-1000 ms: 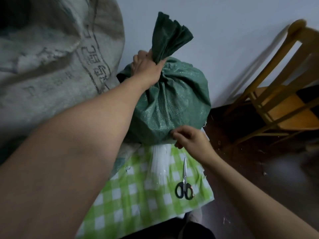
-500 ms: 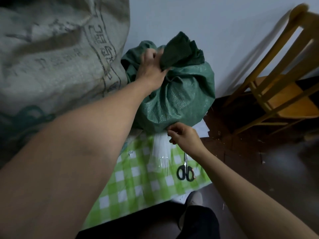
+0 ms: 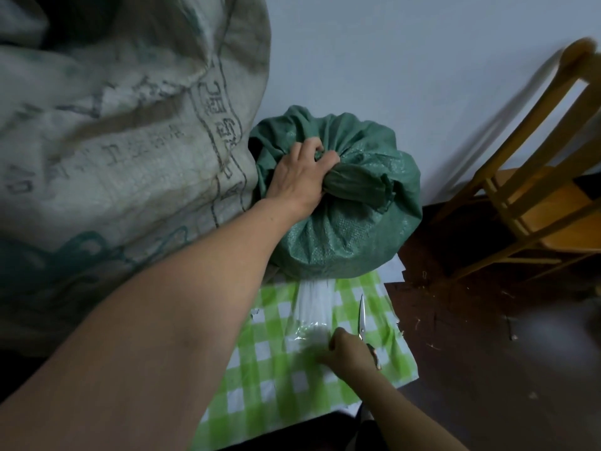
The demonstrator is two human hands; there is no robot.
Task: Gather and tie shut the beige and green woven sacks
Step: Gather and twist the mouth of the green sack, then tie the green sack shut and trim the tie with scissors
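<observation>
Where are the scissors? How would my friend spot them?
Find the green-and-white checked cloth spread in front of the dark green woven sack. Near its right edge, beside a clear packet of white strips, lie the silver-bladed scissors, blades pointing at the sack. They are the only metal thing there; the right hand covers their handles.

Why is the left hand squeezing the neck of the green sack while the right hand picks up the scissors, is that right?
Not quite. In the head view the right hand reaches into the clear packet of white ties; the scissors lie beside it. The left hand does squeeze the green sack neck.
</observation>
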